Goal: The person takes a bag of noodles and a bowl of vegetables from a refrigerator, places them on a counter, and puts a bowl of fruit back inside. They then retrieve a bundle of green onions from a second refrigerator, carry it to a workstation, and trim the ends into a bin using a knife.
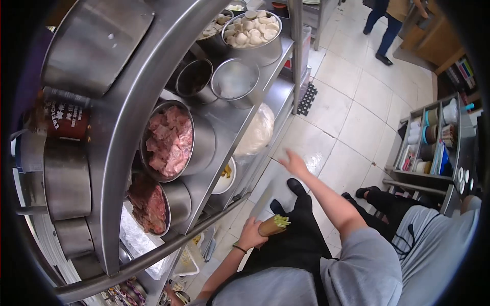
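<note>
My left hand (251,234), with a dark band at the wrist, is closed around a brown cup (268,227). Chopped green pieces (280,221) show at the cup's mouth. My right hand (294,163) is stretched out over the tiled floor with its fingers apart and nothing in it. Left of my hands, a steel shelf (206,178) bears a round pot of pink meat chunks (171,137) and a pot of darker red meat (149,204).
Higher on the shelf stand a pot of pale round pieces (253,31) and two smaller pots. A co-worker (429,239) is close on my right; another person (390,25) walks farther off. A hand (173,297) shows at bottom left. A stocked rack (434,137) stands right.
</note>
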Available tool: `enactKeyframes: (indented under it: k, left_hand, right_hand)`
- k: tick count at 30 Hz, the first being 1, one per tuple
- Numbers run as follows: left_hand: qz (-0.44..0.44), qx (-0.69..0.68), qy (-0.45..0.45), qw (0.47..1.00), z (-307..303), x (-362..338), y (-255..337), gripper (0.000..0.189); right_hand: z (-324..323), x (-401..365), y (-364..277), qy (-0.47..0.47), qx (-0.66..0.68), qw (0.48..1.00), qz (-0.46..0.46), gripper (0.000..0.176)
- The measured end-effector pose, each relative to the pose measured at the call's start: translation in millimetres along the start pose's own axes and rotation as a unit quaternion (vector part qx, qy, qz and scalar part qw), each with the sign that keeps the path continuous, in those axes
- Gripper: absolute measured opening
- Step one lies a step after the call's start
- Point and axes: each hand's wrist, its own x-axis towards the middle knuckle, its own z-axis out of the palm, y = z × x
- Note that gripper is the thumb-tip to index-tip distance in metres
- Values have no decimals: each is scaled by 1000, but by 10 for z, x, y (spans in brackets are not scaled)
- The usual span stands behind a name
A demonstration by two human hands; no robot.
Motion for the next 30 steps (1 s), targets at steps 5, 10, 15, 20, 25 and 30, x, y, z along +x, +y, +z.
enactKeyframes:
  k: [5,10,15,20,25,30]
  left_hand:
    - [-66,31,-20,997,194,-165,-548,53]
    - [-210,25,27,977,264,-446,-662,61]
    - [-271,-11,25,962,356,-637,-699,60]
    - [-299,-58,30,952,480,-723,-706,59]
    - [-271,-32,30,962,542,-650,-738,59]
    - [-265,-45,19,963,475,-486,-668,57]
  right_hand:
    - [598,2557,-317,214,195,951,-109,49]
    - [1396,3565,-92,138,80,987,-34,50]
    - [1274,3596,114,115,91,988,-38,51]
    - [174,3403,-98,91,218,970,-61,52]
    - [-668,2737,-206,53,426,898,101,59]
    - [-499,2627,209,139,266,946,-118,50]
